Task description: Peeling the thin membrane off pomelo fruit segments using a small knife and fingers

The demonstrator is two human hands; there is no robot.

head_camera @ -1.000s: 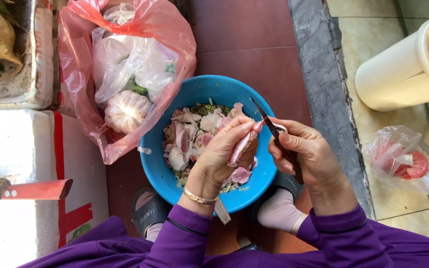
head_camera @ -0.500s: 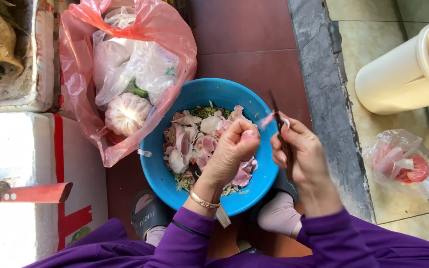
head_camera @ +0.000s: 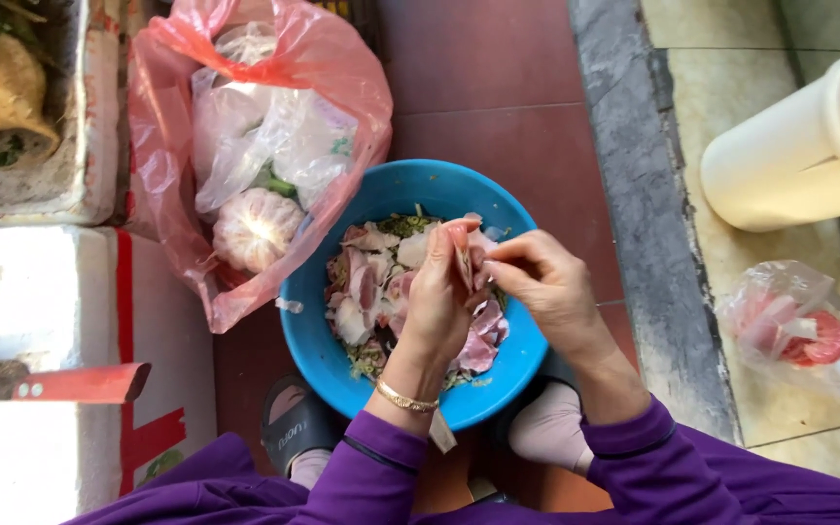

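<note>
R hand (head_camera: 551,292) now against L hand (head_camera: 439,292), both grips on pink peel (head_camera: 462,255) over full blue bowl (head_camera: 342,209).

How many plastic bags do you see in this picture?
3: a red bag left of the blue bowl, a clear bag inside it, another clear bag at right. More may be hidden.

Red tiled floor (head_camera: 498,87) carries a blue bowl (head_camera: 342,360) right under the hands (head_camera: 498,292). A red bag (head_camera: 245,146) lies left of them, a small clear bag (head_camera: 799,331) well right.
</note>
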